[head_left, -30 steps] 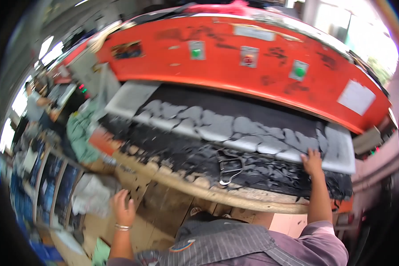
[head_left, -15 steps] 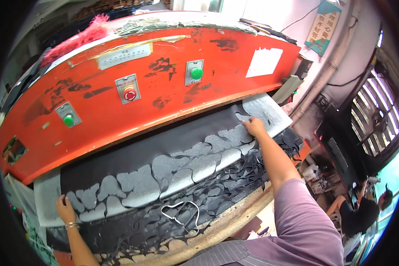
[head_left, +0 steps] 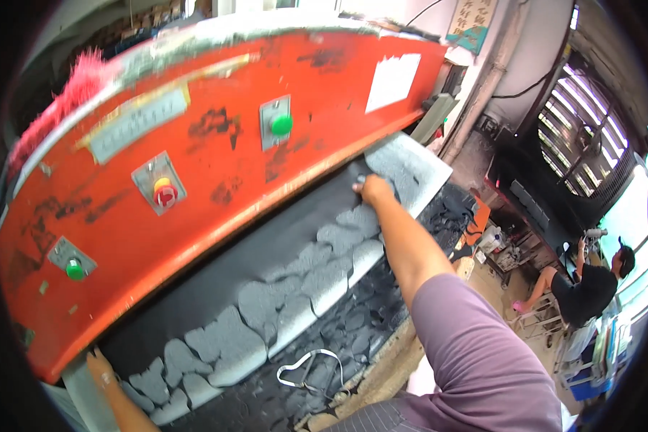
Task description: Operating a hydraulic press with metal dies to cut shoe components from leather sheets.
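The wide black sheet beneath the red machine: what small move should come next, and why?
Perhaps draw the wide black sheet slightly forward: the left hand and right hand are near its opposite ends, and flat grey board shows through its cut front part.

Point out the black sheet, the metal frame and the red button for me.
Black sheet (head_left: 232, 263): head view, on its exposed middle.
Metal frame (head_left: 315, 353): head view, on its upper rim.
Red button (head_left: 165, 196): head view, on its face.
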Demonstrator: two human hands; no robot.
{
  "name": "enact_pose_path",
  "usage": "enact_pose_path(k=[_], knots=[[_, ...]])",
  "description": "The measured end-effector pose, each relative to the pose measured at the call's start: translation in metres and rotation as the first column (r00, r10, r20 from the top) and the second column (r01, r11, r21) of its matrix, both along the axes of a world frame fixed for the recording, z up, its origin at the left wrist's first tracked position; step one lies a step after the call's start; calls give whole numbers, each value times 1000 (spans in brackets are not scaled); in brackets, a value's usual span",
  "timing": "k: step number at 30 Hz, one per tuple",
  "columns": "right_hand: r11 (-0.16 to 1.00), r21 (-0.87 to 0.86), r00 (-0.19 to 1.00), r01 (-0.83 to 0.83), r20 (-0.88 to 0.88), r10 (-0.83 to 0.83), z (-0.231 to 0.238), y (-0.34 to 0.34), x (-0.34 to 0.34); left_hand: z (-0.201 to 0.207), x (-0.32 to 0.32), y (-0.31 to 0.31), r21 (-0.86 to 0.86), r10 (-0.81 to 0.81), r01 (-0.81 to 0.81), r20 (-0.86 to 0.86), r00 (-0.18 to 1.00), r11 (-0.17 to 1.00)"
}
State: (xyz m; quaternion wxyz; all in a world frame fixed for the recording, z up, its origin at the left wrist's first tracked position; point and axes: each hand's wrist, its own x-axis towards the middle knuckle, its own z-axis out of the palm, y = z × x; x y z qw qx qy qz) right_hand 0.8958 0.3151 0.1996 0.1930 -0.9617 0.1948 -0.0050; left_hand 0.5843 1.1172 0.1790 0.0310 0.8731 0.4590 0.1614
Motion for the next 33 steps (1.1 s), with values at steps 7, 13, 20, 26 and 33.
enact_pose_path(k=[7,13,20,26,33], knots=[[995,-86,986,48,-157,-61,-3,-17,-31,8,-14,-61,96,-99,99,-7,995,990],[999,-53,985,5,-170,-14,-7,-49,-73,9,-25,-70,47,-146,146,-17,989,988],[990,-11,955,-144,-264,136,-12,-87,-82,-28,-62,-36,-64,-61,55,-84,995,996],[1000,28,987,1,164,-6,18,-132,-23,-9,-60,-85,296,62,4,-214,975,955],[993,103,999,51,-19,-49,9,-102,53,17,-12,-238,65,-93,122,-348,933,990]])
